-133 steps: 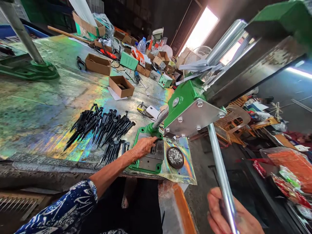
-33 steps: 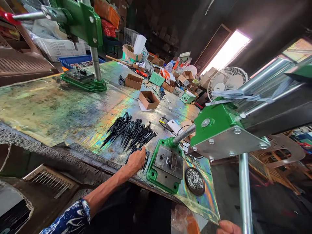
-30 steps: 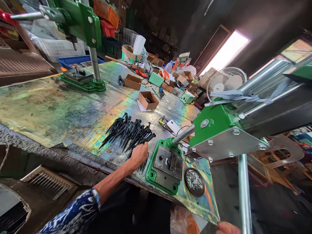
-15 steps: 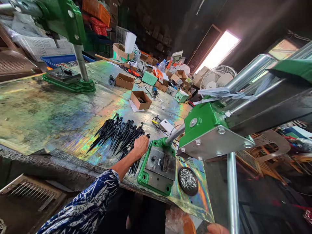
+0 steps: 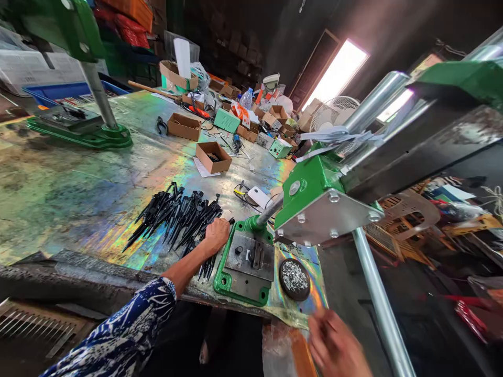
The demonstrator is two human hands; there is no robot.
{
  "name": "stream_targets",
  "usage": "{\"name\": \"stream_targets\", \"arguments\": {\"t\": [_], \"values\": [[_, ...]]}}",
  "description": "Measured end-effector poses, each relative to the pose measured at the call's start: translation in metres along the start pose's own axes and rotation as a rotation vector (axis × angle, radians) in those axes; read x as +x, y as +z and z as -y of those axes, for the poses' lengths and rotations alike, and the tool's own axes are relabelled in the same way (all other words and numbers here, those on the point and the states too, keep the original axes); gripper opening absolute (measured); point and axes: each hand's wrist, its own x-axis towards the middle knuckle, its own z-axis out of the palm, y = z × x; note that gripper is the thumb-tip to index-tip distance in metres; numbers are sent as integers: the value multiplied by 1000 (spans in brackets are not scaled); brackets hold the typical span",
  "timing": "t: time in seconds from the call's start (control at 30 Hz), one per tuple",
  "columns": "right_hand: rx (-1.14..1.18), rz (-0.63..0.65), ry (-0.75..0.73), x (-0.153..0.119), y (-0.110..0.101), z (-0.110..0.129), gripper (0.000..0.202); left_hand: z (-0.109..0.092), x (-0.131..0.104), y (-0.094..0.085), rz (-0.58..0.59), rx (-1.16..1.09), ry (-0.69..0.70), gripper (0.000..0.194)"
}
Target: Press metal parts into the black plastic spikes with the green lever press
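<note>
Left forearm (image 5: 185,268) stretched forward, left hand (image 5: 217,234) curled, back upward; right hand (image 5: 336,340) blurred, fingers bent.

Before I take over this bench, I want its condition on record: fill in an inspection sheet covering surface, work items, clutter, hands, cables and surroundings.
Surface: bench has a shiny, stained covering.
Work items: black pointed pieces piled beside a green press; dish of small silvery pieces beside its base.
Clutter: cardboard box, bottle and more boxes toward the far end.
Left hand: curled between the pile and the press; grip unclear.
Right hand: blurred, apart from the lever; grip unclear.
Cables: dark cable by a white object.
Surroundings: fan, chair, bright opening.
</note>
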Motion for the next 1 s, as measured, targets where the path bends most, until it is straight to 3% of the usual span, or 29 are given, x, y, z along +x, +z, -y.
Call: {"name": "stream_targets", "arguments": {"t": [0.13, 0.33, 0.63, 0.83, 1.0], "values": [[-255, -159, -94, 55, 14, -49, 35, -3, -5, 1, -6, 5, 10, 36], [-652, -301, -110, 108, 7, -100, 20, -1, -1, -1, 21, -8, 31, 32], [-997, -277, -135, 118, 10, -115, 13, 8, 9, -1, 38, -79, -40, 31], [-969, -256, -151, 122, 2, -120, 18, 13, 11, 4, 60, -88, -32, 29], [-842, -230, -167, 124, -7, -125, 21, 18, 2, -3, 32, -189, -29, 25]]}}
